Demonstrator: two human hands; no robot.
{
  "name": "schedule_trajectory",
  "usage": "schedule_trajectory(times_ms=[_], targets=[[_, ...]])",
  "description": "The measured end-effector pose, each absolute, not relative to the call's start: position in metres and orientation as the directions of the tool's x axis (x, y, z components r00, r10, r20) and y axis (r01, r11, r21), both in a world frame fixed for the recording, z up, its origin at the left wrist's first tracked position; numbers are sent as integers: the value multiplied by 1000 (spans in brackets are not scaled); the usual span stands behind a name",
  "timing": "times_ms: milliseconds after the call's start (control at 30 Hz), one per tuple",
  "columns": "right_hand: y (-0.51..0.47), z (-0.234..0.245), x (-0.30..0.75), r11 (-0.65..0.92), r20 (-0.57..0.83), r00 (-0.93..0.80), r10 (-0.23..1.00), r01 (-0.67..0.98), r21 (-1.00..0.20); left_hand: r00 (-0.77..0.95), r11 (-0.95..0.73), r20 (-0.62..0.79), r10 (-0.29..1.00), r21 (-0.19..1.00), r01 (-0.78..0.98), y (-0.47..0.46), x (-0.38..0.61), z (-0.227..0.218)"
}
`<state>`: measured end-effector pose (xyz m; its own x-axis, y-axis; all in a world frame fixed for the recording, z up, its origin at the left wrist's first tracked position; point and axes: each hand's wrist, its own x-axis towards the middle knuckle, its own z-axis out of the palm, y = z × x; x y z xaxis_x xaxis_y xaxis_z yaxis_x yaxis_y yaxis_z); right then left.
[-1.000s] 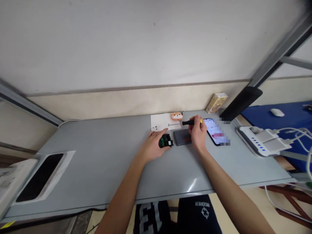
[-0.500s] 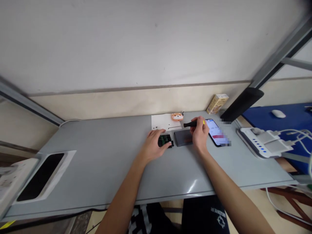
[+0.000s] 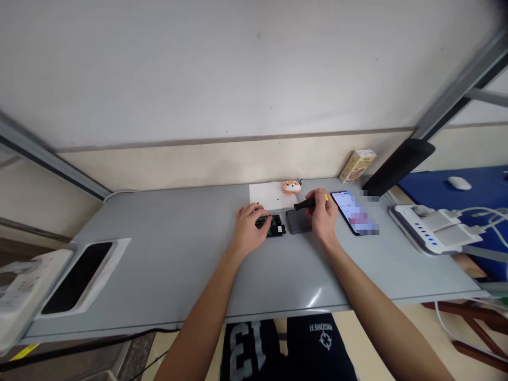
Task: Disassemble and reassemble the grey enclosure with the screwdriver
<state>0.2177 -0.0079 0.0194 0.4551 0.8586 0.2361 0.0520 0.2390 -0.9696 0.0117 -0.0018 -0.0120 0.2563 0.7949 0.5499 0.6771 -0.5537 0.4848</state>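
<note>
My left hand (image 3: 250,227) is over the left part of a small green circuit board in a black frame (image 3: 277,226). Its thumb and fingers are pinched together there; whatever may be between them is hidden. My right hand (image 3: 323,217) grips a screwdriver (image 3: 305,204) with a black handle and a yellow end. The thin shaft points left toward my left fingertips, and its tip is hard to make out. Under the screwdriver, partly covered by my right hand, lies a dark grey flat case (image 3: 297,223). Behind the board is a white sheet of paper (image 3: 265,194) with tiny dark bits on it.
An orange animal-faced case (image 3: 291,187) sits at the paper's right edge. To the right are a lit phone (image 3: 351,211), a small carton (image 3: 357,165), a black upright object (image 3: 399,166) and a power strip (image 3: 424,230). Another phone (image 3: 77,278) lies far left.
My left thumb has moved from the board's front edge up onto it, closing toward the fingers and uncovering the right part. The screwdriver has shifted slightly left. The view has tilted a little.
</note>
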Motion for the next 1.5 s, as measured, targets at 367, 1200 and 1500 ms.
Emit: schedule_trajectory(times_ms=[367, 1200, 1500], targets=[[-2, 17, 222, 266, 224, 476, 850, -22, -964, 270, -584, 579, 770, 469, 663, -3, 11, -8], [-5, 21, 221, 274, 230, 477, 848, -24, -961, 253, -612, 621, 742, 473, 634, -1, 10, -12], [-7, 24, 223, 299, 304, 438, 846, 82, -951, 369, -568, 452, 812, 465, 679, -6, 3, -2]])
